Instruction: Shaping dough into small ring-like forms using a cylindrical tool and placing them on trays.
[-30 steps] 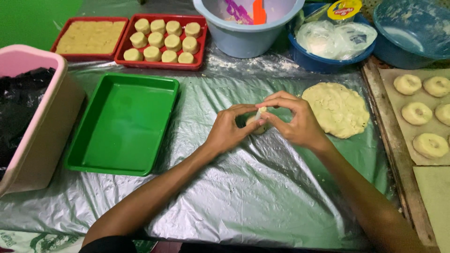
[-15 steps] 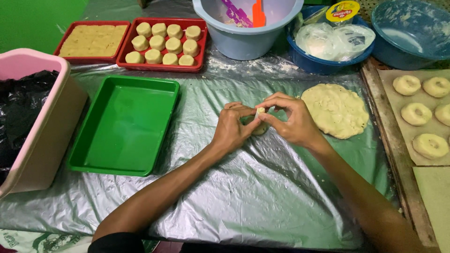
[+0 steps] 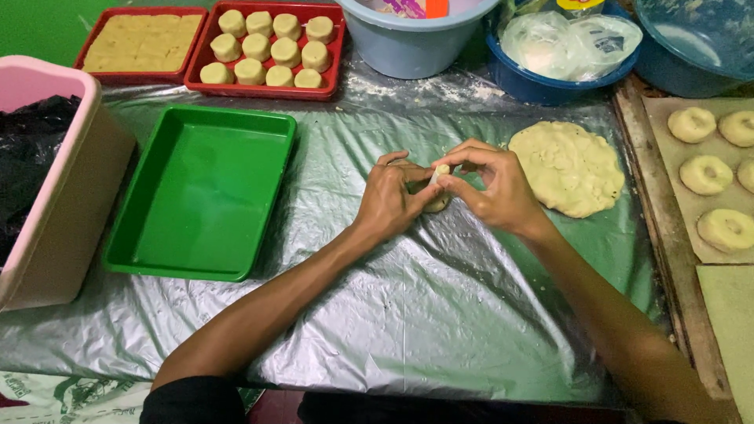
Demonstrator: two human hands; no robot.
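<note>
Seen on the plastic-covered worktop [image 3: 408, 330]: an empty green tray [image 3: 200, 192], two red trays behind it, one [image 3: 271, 47] with pale round pieces, the other [image 3: 141, 47] with a flat yellowish slab. At far left, a pink tub [image 3: 47, 180] of something dark, possibly plastic. Far right, ring-shaped dough pieces [image 3: 707, 173] on paper.

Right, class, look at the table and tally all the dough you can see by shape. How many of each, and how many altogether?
Thick rounds in the red tray: 12
Rings on the board: 5
Flat sheet: 1
Slab in the other red tray: 1
Small lump pinched between left hand and right hand: 1
Total: 20
</note>
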